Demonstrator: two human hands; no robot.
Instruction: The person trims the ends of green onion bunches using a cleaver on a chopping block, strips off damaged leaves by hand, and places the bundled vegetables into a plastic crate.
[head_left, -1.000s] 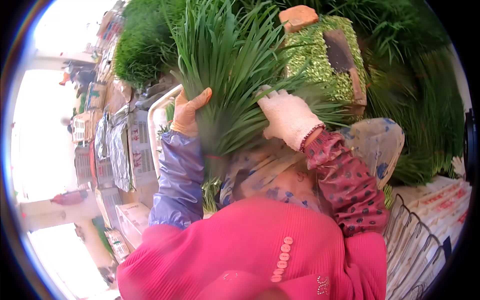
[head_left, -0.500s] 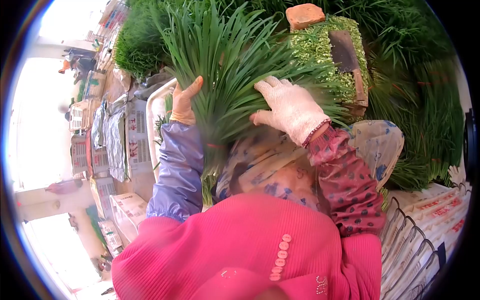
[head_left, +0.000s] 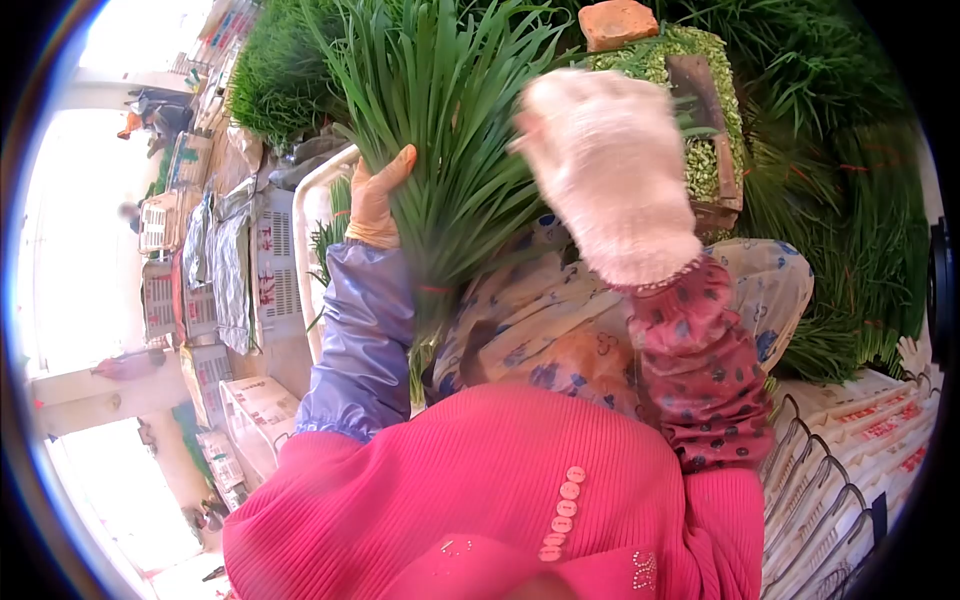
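Note:
My left hand, in a tan rubber glove, is wrapped round the side of a large bundle of garlic chives. The long green leaves fan out away from me, and a red band circles their lower end above my lap. My right hand wears a white knitted glove and is lifted to the right of the bundle, apart from it. Motion blurs that hand and its fingers are partly hidden. Just beyond it lies a wooden block with a dark blade-like plate, surrounded by chopped green bits.
An orange brick sits at the far end of the chopped bits. More chives are heaped on the right and at the back. A white-framed crate stands left of my arm. White printed bags hang at lower right; stacked crates stand left.
My right hand has left the chive leaves and moved up and to the right, nearer the camera. The leaves have gathered leftward. My left hand keeps its hold.

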